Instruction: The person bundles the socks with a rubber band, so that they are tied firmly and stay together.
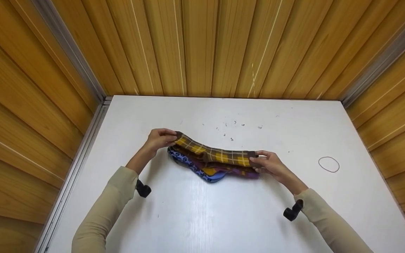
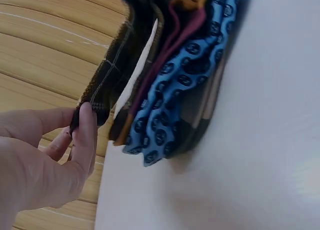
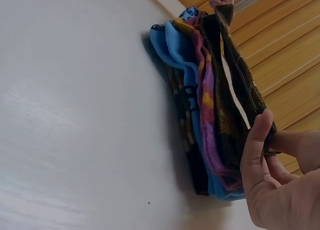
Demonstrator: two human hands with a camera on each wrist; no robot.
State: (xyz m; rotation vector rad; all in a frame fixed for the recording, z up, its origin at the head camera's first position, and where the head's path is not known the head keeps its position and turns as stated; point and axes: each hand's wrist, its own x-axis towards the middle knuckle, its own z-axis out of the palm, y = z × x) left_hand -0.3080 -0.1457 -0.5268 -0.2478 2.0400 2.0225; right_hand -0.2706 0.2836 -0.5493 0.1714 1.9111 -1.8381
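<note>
In the head view, a plaid sock (image 1: 223,155) in yellow and brown stretches between both hands over the white tabletop (image 1: 202,218). The left hand (image 1: 159,140) pinches one end between thumb and fingers, and the right hand (image 1: 271,164) pinches the other end the same way, so each is closed to the thickness of the cloth. The sock sags between the two grips and lies above other socks stacked on the tabletop: a purple sock (image 3: 207,125) with yellow patches, a blue sock (image 1: 188,163) with dark round motifs, and a dark sock (image 3: 186,132) at the bottom. Both wrist views show a gap between the held cloth and the brown layer under it. A thin loop (image 1: 339,166) lies well apart, toward the right. Wood-patterned walls (image 1: 199,49) stand around the tabletop.
</note>
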